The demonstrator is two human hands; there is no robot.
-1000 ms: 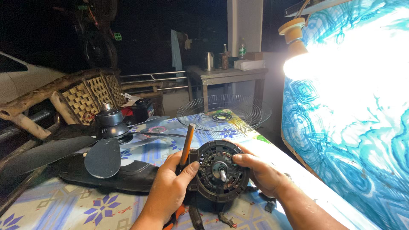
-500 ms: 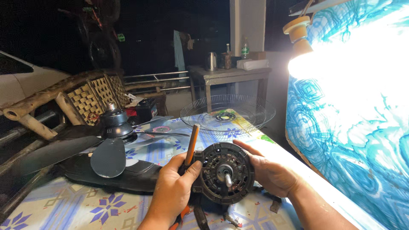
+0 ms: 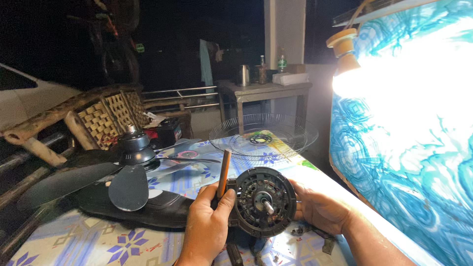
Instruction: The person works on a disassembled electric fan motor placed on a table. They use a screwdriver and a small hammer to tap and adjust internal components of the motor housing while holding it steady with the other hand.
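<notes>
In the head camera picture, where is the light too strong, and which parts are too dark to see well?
Head view: the lamp at right glares and washes out the blue patterned sheet; the background is almost black; the fan motor, left hand and right hand are lit and sharp.

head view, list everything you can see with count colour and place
fan motor housing: 1, black, round, shaft facing the camera, held between both hands at the near table edge
screwdriver: 1, orange-brown handle, upright in the left hand
fan blade assembly: 1, black, left on the table
wire fan guard: 1, silvery, flat at the far table end
tablecloth: 1, pale with purple flower print
woven chair: 1, tan, behind the table at left
side table: 1, grey, background, bearing a kettle and bottles
lamp: 1, beige socket, glaring, right
left hand: grips the screwdriver, touching the housing
right hand: cups the housing's right side
</notes>
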